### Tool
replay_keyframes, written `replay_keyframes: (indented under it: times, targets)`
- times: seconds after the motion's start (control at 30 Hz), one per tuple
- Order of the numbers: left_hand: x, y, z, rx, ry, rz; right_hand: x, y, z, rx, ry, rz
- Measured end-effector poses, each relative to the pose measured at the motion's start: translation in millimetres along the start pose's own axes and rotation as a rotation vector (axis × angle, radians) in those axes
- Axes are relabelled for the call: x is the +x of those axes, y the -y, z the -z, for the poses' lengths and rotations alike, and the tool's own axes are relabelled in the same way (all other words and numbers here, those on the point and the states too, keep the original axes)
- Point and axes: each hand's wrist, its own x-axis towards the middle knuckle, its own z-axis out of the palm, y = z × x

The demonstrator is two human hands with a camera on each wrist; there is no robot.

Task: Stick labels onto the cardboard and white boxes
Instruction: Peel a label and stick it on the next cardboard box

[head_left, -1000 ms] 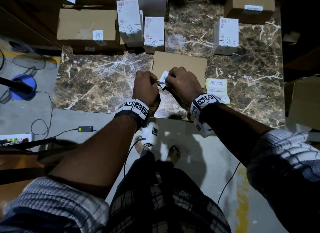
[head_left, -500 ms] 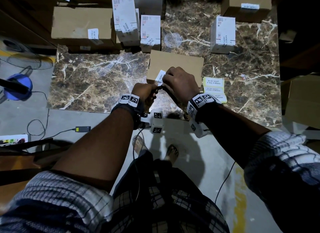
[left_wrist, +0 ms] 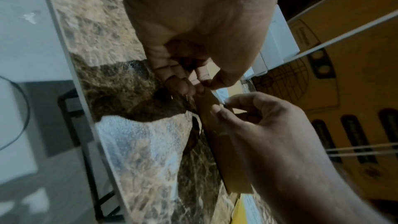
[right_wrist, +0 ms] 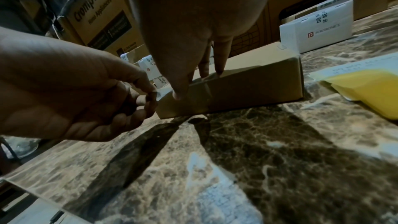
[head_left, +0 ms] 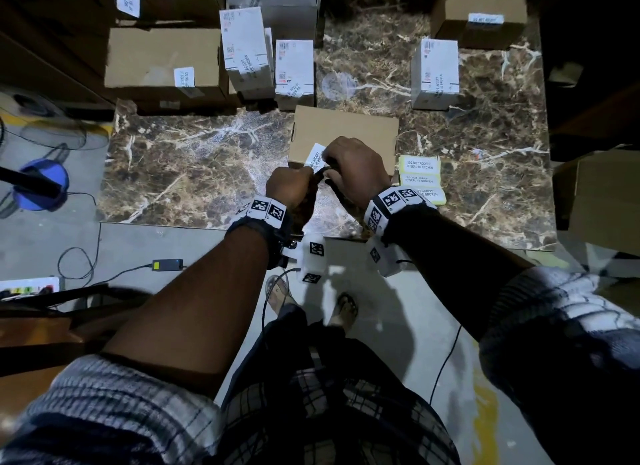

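A plain cardboard box [head_left: 346,132] lies on the marble table [head_left: 194,166], straight ahead of me. A white label [head_left: 316,157] printed "DO NOT ACCEPT IF SEAL IS BROKEN" lies over its near left corner. My left hand [head_left: 311,177] pinches the label's lower end just off the corner, as the right wrist view shows [right_wrist: 158,94]. My right hand [head_left: 329,163] grips the same corner over the label, fingertips [right_wrist: 218,72] on the top edge and thumb on the front face of the box [right_wrist: 247,86]. How much of the label sticks is hidden under the fingers.
A yellow sheet of labels [head_left: 419,177] lies right of the box. Labelled white boxes [head_left: 435,73] [head_left: 294,70] [head_left: 244,49] and larger cardboard boxes [head_left: 162,59] [head_left: 481,14] stand behind. Another carton [head_left: 606,201] is at the right. The table's near edge [head_left: 207,224] is below my wrists.
Both hands carried the label from above the table onto the box's near left corner. The left hand dropped back toward me, still pinching the label's end.
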Motion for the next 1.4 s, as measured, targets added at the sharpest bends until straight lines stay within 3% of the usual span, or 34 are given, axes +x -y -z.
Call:
replay_keyframes:
  times: [0.37,0.6,0.67,0.87,1.03,1.17,1.4]
  targets:
    - [-14.1,-7.6,-7.6,0.254,-0.249,-0.405,1.0,-0.1,9.9,0.195,0.046,-0.117]
    - [-13.3,0.4,0.5,0.226,-0.118,-0.558,8.2,1.7,26.7,0.971,0.033,-0.485]
    - [-12.4,1.9,3.8,0.177,-0.054,-0.558,8.1,-2.5,32.4,1.066,0.024,-0.496]
    - [-8.0,1.3,12.1,0.182,0.044,-0.456,-9.3,-22.4,38.0,0.981,0.048,-0.43]
    - [1.7,6.1,7.2,0.103,0.014,-0.364,-17.7,-28.4,30.3,0.894,-0.005,-0.445]
    - [-0.7,-0.8,0.7,0.177,0.033,-0.399,-19.8,-28.2,22.5,0.851,0.008,-0.451]
    - [2.0,-10.4,0.5,0.377,-0.054,-0.451,-20.5,-28.2,18.2,0.78,-0.01,-0.45]
